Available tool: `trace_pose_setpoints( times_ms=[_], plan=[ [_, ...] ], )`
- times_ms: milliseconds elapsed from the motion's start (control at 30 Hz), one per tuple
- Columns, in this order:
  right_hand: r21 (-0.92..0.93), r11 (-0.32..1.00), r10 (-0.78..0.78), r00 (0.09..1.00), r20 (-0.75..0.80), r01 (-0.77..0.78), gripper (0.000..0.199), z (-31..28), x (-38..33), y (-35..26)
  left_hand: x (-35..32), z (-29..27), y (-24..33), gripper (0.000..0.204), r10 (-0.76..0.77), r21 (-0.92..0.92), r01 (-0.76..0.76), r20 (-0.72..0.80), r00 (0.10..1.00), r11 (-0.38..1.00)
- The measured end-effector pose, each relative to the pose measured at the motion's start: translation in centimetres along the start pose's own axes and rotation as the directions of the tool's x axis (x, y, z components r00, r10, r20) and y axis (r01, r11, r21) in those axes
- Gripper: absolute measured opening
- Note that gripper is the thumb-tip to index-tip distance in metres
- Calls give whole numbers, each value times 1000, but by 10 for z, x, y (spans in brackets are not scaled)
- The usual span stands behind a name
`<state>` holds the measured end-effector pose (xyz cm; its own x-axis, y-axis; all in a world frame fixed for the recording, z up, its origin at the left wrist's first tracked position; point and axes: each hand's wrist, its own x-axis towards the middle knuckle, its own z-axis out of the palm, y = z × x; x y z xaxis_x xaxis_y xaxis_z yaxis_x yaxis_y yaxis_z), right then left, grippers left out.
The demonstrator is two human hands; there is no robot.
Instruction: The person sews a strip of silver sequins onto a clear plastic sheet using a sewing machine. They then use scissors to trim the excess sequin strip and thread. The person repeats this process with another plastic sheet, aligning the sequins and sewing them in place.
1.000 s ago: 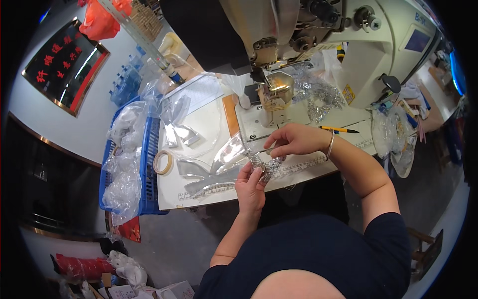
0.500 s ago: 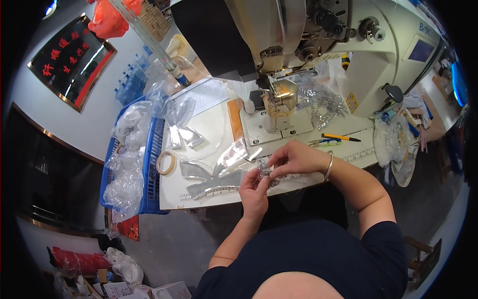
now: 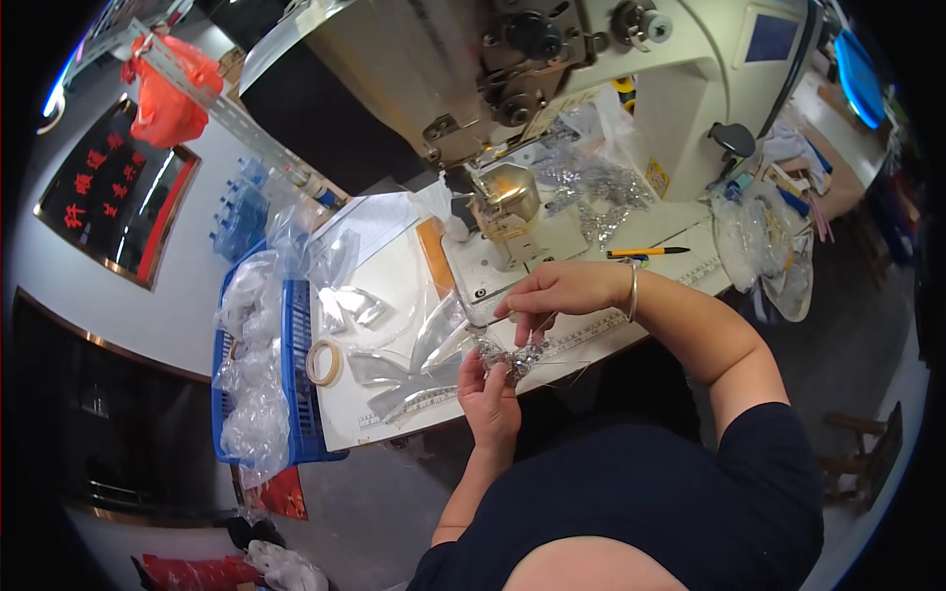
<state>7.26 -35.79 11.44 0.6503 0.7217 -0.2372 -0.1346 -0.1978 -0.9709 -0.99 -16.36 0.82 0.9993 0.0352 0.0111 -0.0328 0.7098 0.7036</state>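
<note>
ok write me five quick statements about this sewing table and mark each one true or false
1. The left hand holds a glittery silver piece. True.
2. The tape roll lies inside the blue basket. False: it lies on the white sewing table, beside the basket.
3. A bracelet circles the wrist of the right hand. True.
4. The yellow-and-black pen is held in the fingers of the left hand. False: it lies on the sewing table, near the right wrist.
5. Crumpled clear plastic fills the blue basket. True.
</note>
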Motion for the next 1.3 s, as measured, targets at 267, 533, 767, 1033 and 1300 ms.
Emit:
trace_pose_setpoints(
  times_ms=[267, 533, 767, 1033, 1300],
  plan=[
    [-16, 1000, -15, 1000, -21, 15, 39, 0, -1, 9, -1, 4, 2, 36, -5, 22, 5, -2, 1000, 1000],
    [-188, 980, -94, 989, -117, 71, 22, 25, 1, 15, -4, 0, -5, 38, 27, 184, -40, 77, 997, 982],
    [-195, 975, -149, 968, -201, 110, 14, 29, 10, 33, 1, 5, 8, 47, -46, 285, 25, 67, 997, 958],
    [84, 961, -221, 915, -338, 263, 7, 16, -5, 29, 6, 12, 34, 48, 13, 395, -86, 182, 983, 914],
    [-266, 864, -501, 667, -552, 428, 11, 57, -30, 32, 37, 32, 75, 40, 384, 507, -820, 836, 392, -267]
  ],
)
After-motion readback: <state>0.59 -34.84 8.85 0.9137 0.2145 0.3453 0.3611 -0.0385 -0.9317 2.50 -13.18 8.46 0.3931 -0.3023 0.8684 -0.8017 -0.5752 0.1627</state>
